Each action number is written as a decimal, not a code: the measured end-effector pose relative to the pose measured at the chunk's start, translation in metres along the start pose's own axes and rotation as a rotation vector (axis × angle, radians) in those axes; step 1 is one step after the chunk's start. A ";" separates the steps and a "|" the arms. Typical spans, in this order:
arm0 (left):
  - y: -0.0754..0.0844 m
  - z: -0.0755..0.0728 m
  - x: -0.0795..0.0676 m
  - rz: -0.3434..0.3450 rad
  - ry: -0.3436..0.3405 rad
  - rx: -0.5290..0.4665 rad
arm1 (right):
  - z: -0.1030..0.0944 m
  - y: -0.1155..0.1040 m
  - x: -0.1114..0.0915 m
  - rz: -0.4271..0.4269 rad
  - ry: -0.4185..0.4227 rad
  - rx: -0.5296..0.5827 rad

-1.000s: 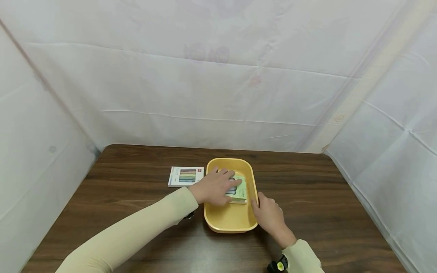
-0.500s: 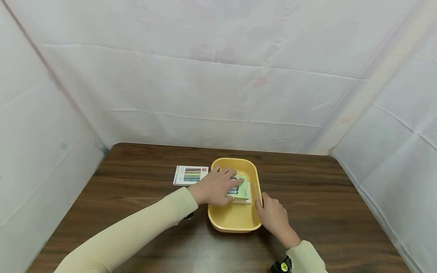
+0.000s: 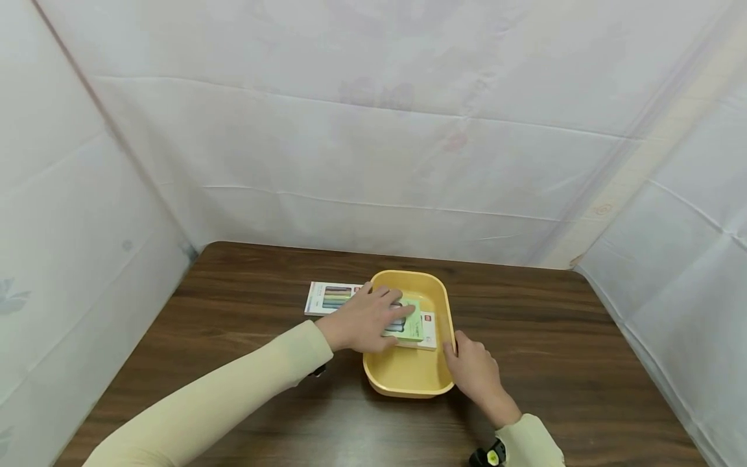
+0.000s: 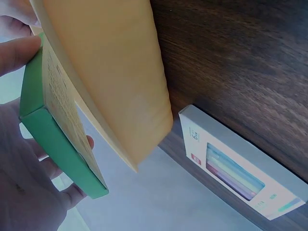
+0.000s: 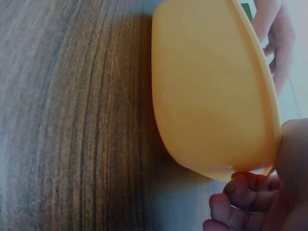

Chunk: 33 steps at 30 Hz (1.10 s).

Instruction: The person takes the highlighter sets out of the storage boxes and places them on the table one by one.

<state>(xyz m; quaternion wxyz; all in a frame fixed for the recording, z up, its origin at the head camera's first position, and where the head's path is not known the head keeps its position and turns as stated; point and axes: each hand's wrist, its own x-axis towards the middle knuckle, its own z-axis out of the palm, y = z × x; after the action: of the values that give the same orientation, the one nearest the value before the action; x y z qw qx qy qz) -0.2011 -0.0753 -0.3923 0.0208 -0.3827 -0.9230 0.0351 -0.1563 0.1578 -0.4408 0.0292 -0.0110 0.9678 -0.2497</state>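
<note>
A yellow plastic basin (image 3: 408,376) stands on the table. My left hand (image 3: 366,319) grips a flat green box (image 3: 414,324) over the basin, thumb on one edge and fingers on the opposite one. Pale rounded shapes show on its top, partly covered by my fingers. In the left wrist view the green box (image 4: 62,149) is tilted near the basin's rim. Beneath it in the basin lies a white box (image 3: 429,331) with a red logo, mostly hidden. My right hand (image 3: 474,370) holds the basin's right rim, thumb inside and fingers outside.
A second white box (image 3: 318,298) with a window showing coloured pens lies on the dark wooden table (image 3: 560,363), just left of the basin. White cloth walls (image 3: 373,162) surround the table at the back and sides.
My left hand has shifted left relative to the basin with the green box, uncovering more of the white box below. My right hand keeps its hold. The head view has turned slightly left.
</note>
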 end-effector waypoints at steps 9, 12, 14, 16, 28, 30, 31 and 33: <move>-0.003 0.000 -0.004 0.009 0.034 0.016 | 0.000 0.002 0.000 0.006 -0.005 0.016; -0.004 -0.001 -0.005 0.010 0.036 0.016 | 0.000 0.002 0.000 0.004 -0.007 0.021; -0.004 -0.001 -0.007 0.009 0.040 0.020 | 0.001 0.001 0.000 0.002 -0.007 0.024; -0.005 -0.001 -0.008 0.010 0.047 0.022 | 0.001 0.001 -0.001 0.000 -0.004 0.025; -0.008 -0.001 -0.012 0.013 0.040 -0.011 | 0.003 0.002 -0.001 0.000 0.006 0.042; -0.009 0.000 -0.013 0.014 0.041 -0.015 | 0.003 0.001 -0.001 0.001 0.006 0.042; -0.009 0.000 -0.013 0.016 0.042 -0.016 | 0.003 0.001 -0.001 0.002 0.005 0.043; -0.010 0.000 -0.014 0.015 0.041 -0.021 | 0.003 0.001 -0.001 0.002 0.004 0.045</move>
<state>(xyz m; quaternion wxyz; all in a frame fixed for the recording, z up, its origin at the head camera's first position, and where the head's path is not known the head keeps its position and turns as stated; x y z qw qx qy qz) -0.1989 -0.0923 -0.3920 0.0353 -0.3906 -0.9197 0.0177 -0.1555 0.1575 -0.4437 0.0277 -0.0089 0.9620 -0.2714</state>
